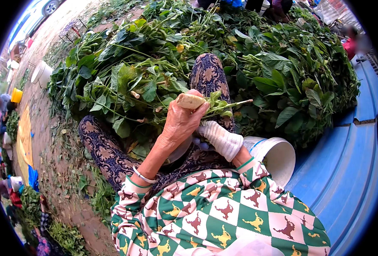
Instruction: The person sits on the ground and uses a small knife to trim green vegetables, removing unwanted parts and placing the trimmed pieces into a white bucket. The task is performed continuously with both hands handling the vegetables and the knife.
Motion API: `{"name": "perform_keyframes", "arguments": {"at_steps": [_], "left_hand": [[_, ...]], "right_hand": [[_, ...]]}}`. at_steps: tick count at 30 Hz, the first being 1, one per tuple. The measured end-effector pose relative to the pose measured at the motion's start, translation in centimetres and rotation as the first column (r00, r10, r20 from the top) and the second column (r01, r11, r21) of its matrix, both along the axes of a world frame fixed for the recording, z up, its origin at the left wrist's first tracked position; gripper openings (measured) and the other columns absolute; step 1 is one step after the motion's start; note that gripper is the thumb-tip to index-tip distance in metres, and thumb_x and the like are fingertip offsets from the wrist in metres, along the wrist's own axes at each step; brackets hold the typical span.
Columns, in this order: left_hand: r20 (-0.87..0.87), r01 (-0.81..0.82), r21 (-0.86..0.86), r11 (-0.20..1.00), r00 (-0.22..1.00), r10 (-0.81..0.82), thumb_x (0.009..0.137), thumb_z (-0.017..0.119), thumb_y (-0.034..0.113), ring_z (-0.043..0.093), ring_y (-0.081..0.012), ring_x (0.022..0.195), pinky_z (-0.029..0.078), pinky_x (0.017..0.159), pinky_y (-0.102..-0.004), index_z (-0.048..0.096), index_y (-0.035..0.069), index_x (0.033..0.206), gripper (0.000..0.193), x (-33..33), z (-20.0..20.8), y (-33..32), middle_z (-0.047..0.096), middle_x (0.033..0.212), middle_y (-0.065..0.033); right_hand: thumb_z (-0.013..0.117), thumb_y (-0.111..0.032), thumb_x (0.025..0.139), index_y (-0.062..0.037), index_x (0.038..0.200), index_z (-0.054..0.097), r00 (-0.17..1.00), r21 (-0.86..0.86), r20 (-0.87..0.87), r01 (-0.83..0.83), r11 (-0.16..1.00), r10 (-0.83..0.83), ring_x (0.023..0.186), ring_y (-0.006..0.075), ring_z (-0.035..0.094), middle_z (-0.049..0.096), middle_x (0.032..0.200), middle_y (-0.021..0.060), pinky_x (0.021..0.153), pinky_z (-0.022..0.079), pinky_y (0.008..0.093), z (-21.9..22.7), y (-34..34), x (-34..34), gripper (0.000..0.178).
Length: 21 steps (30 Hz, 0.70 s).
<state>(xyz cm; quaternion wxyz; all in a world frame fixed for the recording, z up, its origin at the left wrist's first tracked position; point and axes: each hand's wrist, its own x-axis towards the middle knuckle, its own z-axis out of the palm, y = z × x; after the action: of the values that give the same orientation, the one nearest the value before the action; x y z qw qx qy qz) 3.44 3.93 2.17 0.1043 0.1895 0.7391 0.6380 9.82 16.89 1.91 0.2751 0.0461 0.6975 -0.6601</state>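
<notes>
From the head view, the person sat low on the ground (65, 170), a paved stretch strewn with leaf scraps, legs in dark patterned trousers (108, 153) stretched out ahead. The left hand (182, 121), bare, was closed around a leafy green stem (223, 106), its thumb wrapped in tan tape pressing down on top. The right hand (221, 138), in a white knitted glove, sat just beneath and touching the left, curled at the stem's lower end; how firmly it gripped I could not tell. The stem stuck out to the right of both hands, over the knee.

Beyond the hands lay a great heap of cut green plants (154, 59), leaves and pods tangled, spreading left and right across the ground. Just right of the gloved hand stood a white bucket (278, 158), tipped toward the person, and further right ran a broad blue ribbed surface (347, 162). Far to the left of the hands were a yellow tub (16, 94), a white bucket on its side (41, 72) and a yellow sheet (25, 136). Other people crouched along that left edge, too small to make out. The sleeves near the wrists were green and white checks (214, 209).
</notes>
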Motion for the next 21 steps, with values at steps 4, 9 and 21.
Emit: {"name": "perform_keyframes", "arguments": {"at_steps": [4, 9, 21], "left_hand": [[0.127, -0.065, 0.210, 0.976, 0.991, 0.039, 0.086, 0.061, 0.006, 0.051, -0.0046, 0.066, 0.043, 0.058, -0.0196, 0.058, 0.003, 0.089, 0.005, 1.0, 0.1, 0.2, 0.057, 0.074, 0.0010], [0.087, -0.005, 0.100, 0.995, 0.996, -0.004, 0.085, 0.060, 0.004, 0.053, -0.0058, 0.083, 0.043, 0.072, -0.0190, 0.061, 0.002, 0.094, 0.010, 3.0, 1.1, -1.1, 0.059, 0.092, -0.0015], [0.226, -0.089, 0.177, 0.980, 0.973, 0.048, 0.087, 0.061, 0.009, 0.057, -0.0057, 0.078, 0.046, 0.070, -0.0177, 0.057, 0.003, 0.096, 0.012, 4.9, 0.1, -2.3, 0.062, 0.083, -0.0012]], "right_hand": [[0.046, -0.038, 0.092, -0.0122, 0.092, 0.064, 0.988, 0.053, 0.156, -0.004, 0.999, -0.004, 0.048, 0.0047, 0.046, 0.052, 0.059, -0.0027, 0.040, 0.034, 0.0200, 2.0, 2.0, 0.1, 0.032], [0.048, -0.047, 0.090, -0.0122, 0.083, 0.062, 0.868, -0.107, 0.328, 0.427, 0.898, -0.373, 0.041, 0.0037, 0.042, 0.051, 0.056, -0.0053, 0.035, 0.031, 0.0169, 0.5, 2.8, 0.1, 0.038], [0.068, -0.027, 0.080, -0.0060, 0.093, 0.066, 0.976, 0.214, 0.103, 0.165, 0.963, -0.190, 0.050, 0.0062, 0.046, 0.056, 0.063, -0.0023, 0.043, 0.039, 0.0226, 0.7, 2.4, 0.6, 0.025]]}}
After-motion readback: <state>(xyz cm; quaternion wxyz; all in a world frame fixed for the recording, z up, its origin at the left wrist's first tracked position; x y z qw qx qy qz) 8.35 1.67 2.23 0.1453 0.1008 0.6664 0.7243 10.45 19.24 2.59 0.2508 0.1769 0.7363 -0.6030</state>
